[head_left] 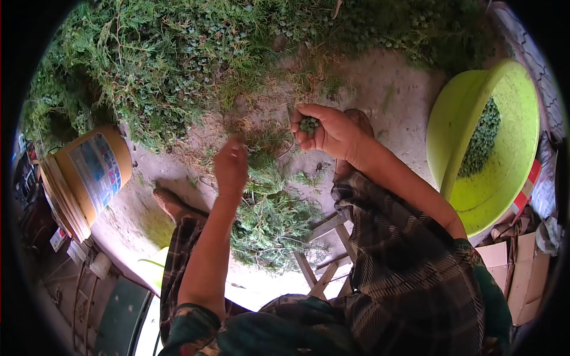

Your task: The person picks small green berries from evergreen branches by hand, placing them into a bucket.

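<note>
My right hand (325, 129) is palm up with its fingers curled round a small heap of green seed cones (309, 124). To the left, a short gap away, my left hand (231, 166) is held up with its fingers curled together. Whatever it may hold is hidden, and its fingertips are slightly blurred. Below and between the hands lies a loose pile of cut evergreen sprigs (270, 222) on the floor. A lime-green tub (436, 136) at the right contains many more green seed cones (482, 142).
A large heap of cone-bearing evergreen branches (172, 65) covers the floor ahead. A yellow bucket (119, 157) lies tipped at the left. Cardboard boxes (525, 279) stand at the lower right. Wooden slats (332, 237) show between my knees.
</note>
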Action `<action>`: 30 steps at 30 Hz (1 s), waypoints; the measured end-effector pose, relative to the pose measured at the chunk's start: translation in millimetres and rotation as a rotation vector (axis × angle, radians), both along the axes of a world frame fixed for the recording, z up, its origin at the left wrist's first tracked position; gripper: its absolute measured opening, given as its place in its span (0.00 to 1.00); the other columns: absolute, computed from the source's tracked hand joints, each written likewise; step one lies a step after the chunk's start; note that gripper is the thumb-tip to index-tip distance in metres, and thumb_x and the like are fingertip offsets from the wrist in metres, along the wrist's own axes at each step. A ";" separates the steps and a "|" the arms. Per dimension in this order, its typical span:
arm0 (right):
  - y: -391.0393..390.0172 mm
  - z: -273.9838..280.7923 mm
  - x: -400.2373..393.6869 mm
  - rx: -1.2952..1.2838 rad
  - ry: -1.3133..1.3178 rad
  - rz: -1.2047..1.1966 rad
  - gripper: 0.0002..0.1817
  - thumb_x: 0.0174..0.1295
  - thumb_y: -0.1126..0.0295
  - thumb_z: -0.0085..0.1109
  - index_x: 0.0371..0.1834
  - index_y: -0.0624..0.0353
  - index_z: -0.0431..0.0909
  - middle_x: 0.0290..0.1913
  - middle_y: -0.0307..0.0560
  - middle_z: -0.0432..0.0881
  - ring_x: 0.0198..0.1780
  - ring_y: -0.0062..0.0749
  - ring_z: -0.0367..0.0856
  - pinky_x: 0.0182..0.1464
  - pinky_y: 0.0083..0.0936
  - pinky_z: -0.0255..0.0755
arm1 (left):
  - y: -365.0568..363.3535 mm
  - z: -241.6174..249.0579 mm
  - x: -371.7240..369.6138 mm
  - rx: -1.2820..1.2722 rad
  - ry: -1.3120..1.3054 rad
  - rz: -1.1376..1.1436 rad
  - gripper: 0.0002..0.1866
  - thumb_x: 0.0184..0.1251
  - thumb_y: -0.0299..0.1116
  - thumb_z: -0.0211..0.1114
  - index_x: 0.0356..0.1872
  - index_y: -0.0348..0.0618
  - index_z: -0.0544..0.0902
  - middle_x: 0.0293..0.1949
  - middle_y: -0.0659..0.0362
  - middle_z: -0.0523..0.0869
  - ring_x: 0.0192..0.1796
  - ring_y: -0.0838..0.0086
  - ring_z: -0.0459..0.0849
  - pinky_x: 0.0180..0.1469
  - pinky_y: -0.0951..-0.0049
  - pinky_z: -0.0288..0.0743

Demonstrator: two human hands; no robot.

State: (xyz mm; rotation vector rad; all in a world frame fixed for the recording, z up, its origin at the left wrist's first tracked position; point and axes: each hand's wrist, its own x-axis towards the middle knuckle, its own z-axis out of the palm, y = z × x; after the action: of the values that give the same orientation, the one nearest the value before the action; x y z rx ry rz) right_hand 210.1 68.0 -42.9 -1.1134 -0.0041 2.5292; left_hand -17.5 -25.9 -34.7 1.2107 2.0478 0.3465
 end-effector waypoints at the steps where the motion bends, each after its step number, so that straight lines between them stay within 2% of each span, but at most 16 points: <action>1: -0.9 -0.3 0.3 -0.001 0.000 0.001 0.14 0.65 0.60 0.49 0.32 0.61 0.75 0.29 0.44 0.78 0.25 0.27 0.78 0.29 0.31 0.78 | -23.4 -5.2 4.7 -0.085 0.025 -0.218 0.09 0.64 0.32 0.54 0.43 0.48 0.78 0.39 0.52 0.83 0.38 0.57 0.82 0.38 0.64 0.76; 2: -1.0 -1.7 0.8 -0.016 0.003 0.002 0.14 0.65 0.60 0.49 0.32 0.61 0.75 0.30 0.45 0.79 0.25 0.27 0.78 0.29 0.31 0.78 | -41.3 -6.6 11.2 0.053 0.122 -0.568 0.07 0.64 0.32 0.52 0.41 0.49 0.76 0.35 0.52 0.82 0.37 0.57 0.81 0.35 0.61 0.76; 4: 0.4 -2.4 1.7 -0.030 0.006 0.005 0.14 0.65 0.60 0.49 0.33 0.62 0.75 0.30 0.45 0.79 0.25 0.27 0.78 0.29 0.31 0.78 | -89.0 -11.2 12.5 -0.252 -0.067 -0.942 0.08 0.64 0.32 0.51 0.42 0.52 0.76 0.33 0.51 0.81 0.33 0.56 0.82 0.31 0.60 0.78; 5: 0.2 -1.8 1.5 -0.031 -0.005 0.004 0.15 0.65 0.60 0.49 0.33 0.62 0.75 0.30 0.45 0.79 0.25 0.27 0.78 0.29 0.31 0.78 | -97.9 13.3 23.0 -0.520 -0.154 -0.918 0.10 0.64 0.30 0.51 0.45 0.52 0.76 0.36 0.51 0.83 0.33 0.58 0.84 0.33 0.61 0.79; 6: 0.1 -1.5 0.9 -0.031 -0.014 0.005 0.15 0.65 0.60 0.49 0.33 0.62 0.75 0.30 0.45 0.79 0.25 0.28 0.79 0.29 0.31 0.78 | -97.7 30.9 35.3 -0.984 -0.063 -1.121 0.13 0.65 0.28 0.51 0.48 0.54 0.78 0.40 0.50 0.83 0.40 0.61 0.84 0.39 0.62 0.80; 8: 1.0 -2.5 1.7 -0.029 -0.006 0.002 0.14 0.65 0.61 0.49 0.33 0.62 0.75 0.30 0.46 0.79 0.25 0.28 0.79 0.29 0.32 0.78 | -127.5 35.3 21.3 -1.094 -0.283 -1.321 0.14 0.66 0.31 0.51 0.50 0.55 0.80 0.48 0.55 0.83 0.51 0.63 0.81 0.55 0.62 0.73; 10: 0.2 -2.9 2.0 -0.032 0.002 -0.002 0.14 0.65 0.61 0.49 0.33 0.62 0.75 0.30 0.46 0.79 0.26 0.28 0.79 0.29 0.32 0.78 | -125.7 40.5 16.5 -1.089 -0.330 -1.283 0.14 0.65 0.29 0.52 0.48 0.53 0.81 0.50 0.57 0.82 0.51 0.62 0.81 0.57 0.62 0.71; 13: 0.3 -7.3 2.5 -0.031 -0.012 0.030 0.13 0.67 0.61 0.49 0.34 0.60 0.74 0.33 0.45 0.79 0.29 0.28 0.79 0.29 0.31 0.77 | -95.4 16.3 -14.2 -0.871 -0.374 -0.697 0.13 0.67 0.35 0.51 0.48 0.51 0.81 0.38 0.51 0.86 0.36 0.63 0.85 0.44 0.64 0.79; 16: -5.8 -13.1 1.7 0.000 0.096 0.028 0.13 0.67 0.62 0.48 0.34 0.61 0.75 0.34 0.46 0.79 0.32 0.30 0.80 0.34 0.33 0.78 | -14.3 25.8 -29.4 -0.300 -0.036 -0.272 0.11 0.63 0.35 0.60 0.44 0.43 0.80 0.27 0.50 0.84 0.32 0.66 0.84 0.36 0.69 0.77; 18: -5.3 -3.7 -7.1 0.017 0.048 0.059 0.13 0.67 0.62 0.48 0.37 0.61 0.75 0.37 0.47 0.79 0.37 0.33 0.80 0.41 0.38 0.79 | 22.4 25.6 -29.3 0.074 -0.223 -0.235 0.11 0.63 0.33 0.62 0.44 0.40 0.79 0.28 0.54 0.84 0.32 0.71 0.83 0.36 0.73 0.75; 21: -6.3 6.5 -19.2 -0.022 0.087 0.097 0.15 0.67 0.60 0.48 0.41 0.62 0.75 0.40 0.47 0.79 0.41 0.37 0.81 0.48 0.45 0.77 | 60.7 68.0 11.6 -0.157 -0.655 -0.130 0.14 0.64 0.35 0.63 0.47 0.41 0.79 0.34 0.63 0.82 0.35 0.79 0.77 0.38 0.77 0.74; 24: -3.4 22.9 -23.9 -0.103 0.081 0.067 0.17 0.67 0.59 0.47 0.39 0.65 0.76 0.37 0.50 0.79 0.37 0.40 0.80 0.45 0.47 0.78 | 65.0 59.7 13.9 -0.117 -0.619 -0.112 0.13 0.64 0.33 0.63 0.46 0.39 0.80 0.34 0.60 0.84 0.33 0.77 0.80 0.38 0.77 0.74; 25: -2.9 17.8 -20.7 -0.084 0.119 0.074 0.17 0.67 0.59 0.47 0.39 0.65 0.76 0.36 0.51 0.79 0.36 0.40 0.80 0.43 0.46 0.79 | 57.8 39.1 1.9 -0.115 -0.577 -0.079 0.22 0.61 0.38 0.65 0.55 0.42 0.76 0.47 0.51 0.80 0.47 0.70 0.79 0.48 0.68 0.73; 26: -3.4 13.0 -17.2 -0.065 0.158 0.080 0.17 0.67 0.60 0.47 0.39 0.65 0.76 0.35 0.52 0.80 0.36 0.40 0.81 0.41 0.45 0.80 | 38.0 21.4 3.8 -0.118 -0.577 -0.081 0.22 0.61 0.38 0.65 0.55 0.42 0.76 0.47 0.51 0.80 0.47 0.70 0.79 0.48 0.68 0.73; 28: -5.9 3.2 -11.3 -0.077 0.170 0.060 0.16 0.67 0.61 0.47 0.38 0.65 0.76 0.35 0.52 0.80 0.35 0.40 0.81 0.39 0.44 0.80 | -8.0 1.6 11.7 0.083 0.352 -0.657 0.36 0.53 0.43 0.70 0.64 0.47 0.67 0.63 0.46 0.65 0.64 0.55 0.66 0.59 0.55 0.67; 30: -2.4 -0.1 -8.6 -0.078 0.183 0.048 0.15 0.67 0.61 0.47 0.37 0.64 0.76 0.34 0.52 0.80 0.35 0.39 0.81 0.37 0.43 0.81 | -53.8 24.5 33.1 -0.125 0.294 -0.773 0.47 0.45 0.47 0.74 0.68 0.52 0.59 0.69 0.41 0.50 0.69 0.42 0.51 0.62 0.41 0.58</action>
State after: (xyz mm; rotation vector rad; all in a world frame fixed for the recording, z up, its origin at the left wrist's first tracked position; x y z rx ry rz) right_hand 201.5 65.6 -42.9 -0.9162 0.1178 2.6860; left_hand 15.6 -79.7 -10.2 1.9290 1.6219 -0.3402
